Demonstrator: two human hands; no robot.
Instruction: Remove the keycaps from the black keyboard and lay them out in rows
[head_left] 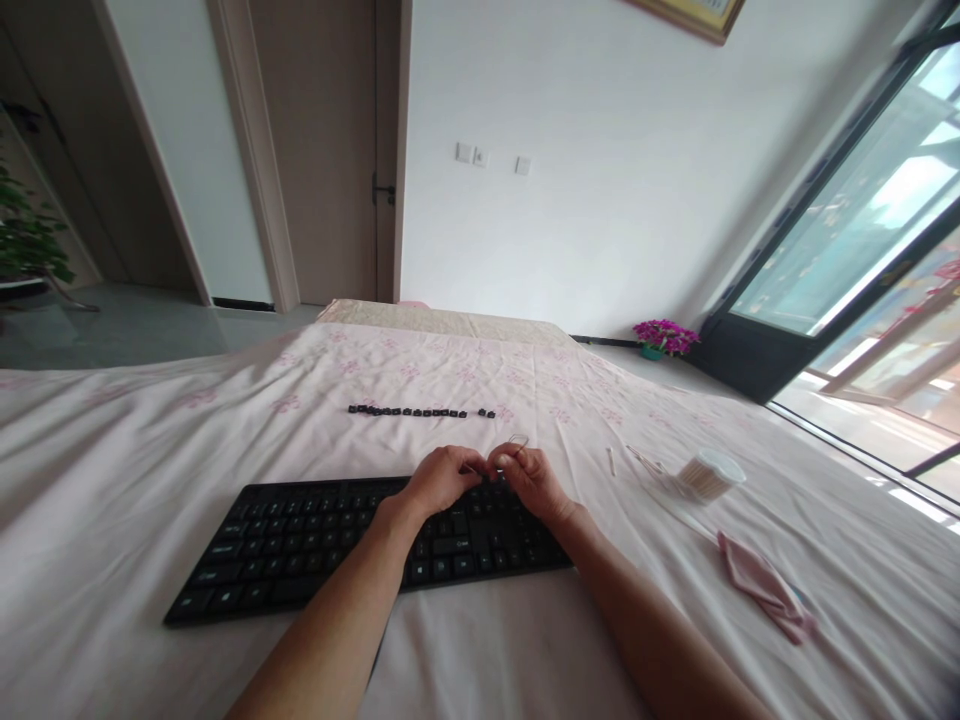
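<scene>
A black keyboard [300, 535] lies on the flower-patterned sheet, under both my hands. Above its upper right part, my right hand [529, 480] is closed in a pinch on a thin wire loop [519, 440], which sticks up past the fingers. My left hand [442, 480] is closed too, its fingertips meeting those of the right; what they grip is too small to make out. Beyond the keyboard, several black keycaps [409, 412] form a row on the sheet, with a pair [486, 413] set apart at its right end. My forearms and hands hide part of the keys.
To the right stand a clear tub of cotton swabs [711, 474] and a few loose swabs [646, 460], one lying apart [611, 461]. A folded pink cloth [765, 588] rests nearer me. The sheet [187, 430] has wrinkles. Farther off are a door and a flowerpot.
</scene>
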